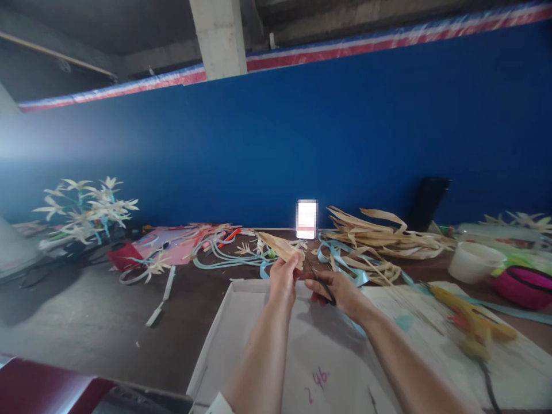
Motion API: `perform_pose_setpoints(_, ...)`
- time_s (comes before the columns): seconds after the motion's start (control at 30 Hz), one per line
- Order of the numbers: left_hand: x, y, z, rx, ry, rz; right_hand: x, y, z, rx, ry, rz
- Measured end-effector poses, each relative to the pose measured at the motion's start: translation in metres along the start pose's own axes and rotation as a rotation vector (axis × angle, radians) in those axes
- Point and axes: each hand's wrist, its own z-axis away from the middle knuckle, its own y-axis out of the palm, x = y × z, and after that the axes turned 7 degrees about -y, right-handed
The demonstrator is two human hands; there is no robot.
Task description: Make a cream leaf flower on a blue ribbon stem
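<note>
My left hand (pixel 283 280) is closed in a pinch on a dried tan husk leaf (pixel 280 246), held up over a white cardboard tray (pixel 228 322). My right hand (pixel 338 291) is closed around dark scissors (pixel 319 282), whose blades point up and left toward the leaf's lower edge. The two hands almost touch above the tray.
A pile of dried husks (pixel 379 236) and pale blue ribbon strips (pixel 224 256) lie behind. A yellow glue gun (pixel 470 322) rests on white paper at right, near a white cup (pixel 472 261) and a pink bowl (pixel 524 284). Husk flowers (pixel 86 210) stand at left.
</note>
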Motion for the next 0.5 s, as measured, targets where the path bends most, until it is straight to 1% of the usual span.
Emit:
perform_pose_setpoints(0.2,0.0003,-0.0007,-0.0002,0.011,-0.007,-0.009,0.0012,0.0,-0.0003,0.004,-0.004,-0.043)
perform_pose_setpoints(0.33,-0.0015,-0.0006,0.0014,0.029,-0.013,0.007,0.0047,-0.0001,0.0001,0.007,-0.004,-0.027)
perform_pose_setpoints(0.5,-0.0017,-0.001,0.001,0.014,-0.023,0.007,0.0053,-0.0009,0.0006,0.02,-0.01,-0.013)
